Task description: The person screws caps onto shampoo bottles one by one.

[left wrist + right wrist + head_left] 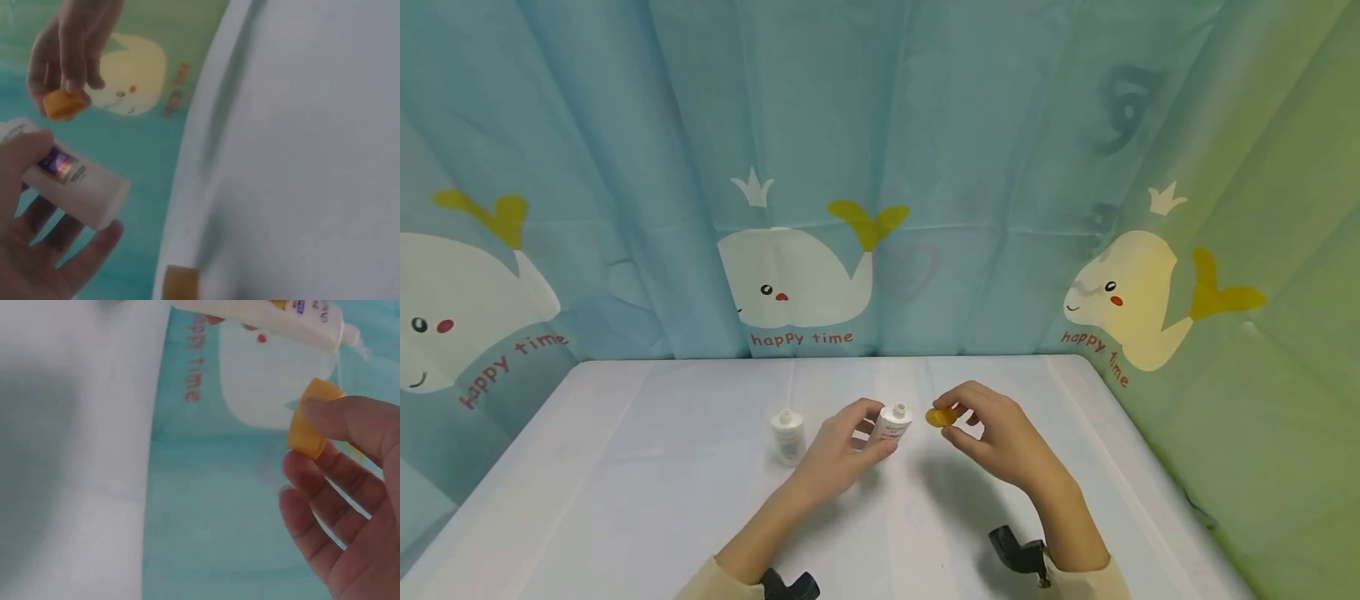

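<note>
In the head view, my left hand [842,446] holds a white bottle [892,423] by its sides, tilted, with its narrow neck uncovered. Its printed label and flat base show in the left wrist view, where the bottle [87,187] lies between thumb and fingers. My right hand [996,429] pinches a yellow cap [941,417] between thumb and fingertips, just right of the bottle neck and apart from it. The right wrist view shows this cap [307,428] edge-on below the bottle's neck [350,335].
A second white bottle [788,437], its neck also uncovered, stands upright on the white table [647,500] left of my left hand. A small orange object [180,284] shows at the left wrist view's lower edge. A whale-print curtain [970,167] hangs behind the table.
</note>
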A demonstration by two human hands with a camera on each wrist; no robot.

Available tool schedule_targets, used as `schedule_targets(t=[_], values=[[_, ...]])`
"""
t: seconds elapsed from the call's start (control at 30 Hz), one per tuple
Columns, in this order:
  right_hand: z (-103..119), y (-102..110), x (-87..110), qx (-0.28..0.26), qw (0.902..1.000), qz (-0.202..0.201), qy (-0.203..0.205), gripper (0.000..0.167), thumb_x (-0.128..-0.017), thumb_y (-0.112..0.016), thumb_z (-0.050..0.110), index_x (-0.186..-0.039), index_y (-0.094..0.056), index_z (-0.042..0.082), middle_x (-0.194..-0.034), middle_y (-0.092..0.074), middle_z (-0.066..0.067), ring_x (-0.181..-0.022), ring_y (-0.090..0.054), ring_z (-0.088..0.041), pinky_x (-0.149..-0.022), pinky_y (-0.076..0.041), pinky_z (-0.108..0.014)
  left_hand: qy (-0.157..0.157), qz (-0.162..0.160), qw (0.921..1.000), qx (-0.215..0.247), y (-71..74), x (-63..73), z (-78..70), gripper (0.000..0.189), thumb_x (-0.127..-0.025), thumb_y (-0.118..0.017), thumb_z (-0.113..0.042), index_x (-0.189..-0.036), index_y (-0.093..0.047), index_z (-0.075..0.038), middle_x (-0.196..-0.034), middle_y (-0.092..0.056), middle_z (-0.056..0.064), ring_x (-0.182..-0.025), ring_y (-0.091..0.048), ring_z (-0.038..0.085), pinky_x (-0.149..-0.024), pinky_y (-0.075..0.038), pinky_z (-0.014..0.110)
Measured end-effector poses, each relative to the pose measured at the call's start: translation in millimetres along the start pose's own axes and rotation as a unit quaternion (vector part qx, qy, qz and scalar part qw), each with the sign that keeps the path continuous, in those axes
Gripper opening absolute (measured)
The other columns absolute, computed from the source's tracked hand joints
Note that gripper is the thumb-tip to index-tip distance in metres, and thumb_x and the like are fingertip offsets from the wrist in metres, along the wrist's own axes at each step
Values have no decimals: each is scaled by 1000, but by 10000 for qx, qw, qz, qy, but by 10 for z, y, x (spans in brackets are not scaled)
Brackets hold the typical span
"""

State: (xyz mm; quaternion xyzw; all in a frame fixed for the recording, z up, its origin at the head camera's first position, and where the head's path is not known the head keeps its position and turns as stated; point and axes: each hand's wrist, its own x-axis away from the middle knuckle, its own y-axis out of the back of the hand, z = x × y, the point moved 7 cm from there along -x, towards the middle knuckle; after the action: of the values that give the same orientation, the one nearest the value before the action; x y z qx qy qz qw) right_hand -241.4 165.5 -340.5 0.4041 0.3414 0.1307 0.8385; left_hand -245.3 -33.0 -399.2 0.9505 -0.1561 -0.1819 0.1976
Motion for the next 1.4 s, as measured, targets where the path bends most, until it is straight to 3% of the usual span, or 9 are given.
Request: schedule_targets(t=[0.23, 0.43, 0.93, 1.4], values=[[208, 58, -46, -762, 9956, -281, 460, 32, -86, -76, 7, -114, -66, 20, -109, -68, 9, -91, -64, -7, -71, -57, -30, 78, 130, 9999, -49, 106, 47, -91, 35, -91, -72, -30, -124, -60, -22, -109, -64, -8, -101, -60, 12, -82, -56, 32], [328, 91, -42, -1159, 9904, -498, 572, 30, -88, -75, 7, -115, -68, 17, -110, -70, 4, -93, -65, -10, -70, -58, -32, -206, 166, 9990, -358, 145, 79, -159, 32, -91, -71, -30, -121, -61, -24, -107, -64, -12, -96, -60, 10, -80, -55, 30], [438, 32, -55, -1196, 9886, -544, 730, 30, -86, -76, 7, -114, -68, 16, -108, -70, 4, -92, -66, -9, -70, -56, -27, -618, 199, 9921, -1070, 134, 122, -255, 28, -90, -71, -34, -116, -64, -24, -106, -63, -16, -92, -59, 6, -75, -54, 25], [464, -15, -66, -1307, 9880, -363, 738, 24, -88, -75, 8, -109, -67, 17, -105, -71, 5, -90, -66, -9, -68, -56, -27, -497, 191, 9926, -1095, 100, 135, -215, 27, -90, -70, -34, -115, -63, -24, -104, -63, -16, -90, -58, 5, -75, -54, 25]])
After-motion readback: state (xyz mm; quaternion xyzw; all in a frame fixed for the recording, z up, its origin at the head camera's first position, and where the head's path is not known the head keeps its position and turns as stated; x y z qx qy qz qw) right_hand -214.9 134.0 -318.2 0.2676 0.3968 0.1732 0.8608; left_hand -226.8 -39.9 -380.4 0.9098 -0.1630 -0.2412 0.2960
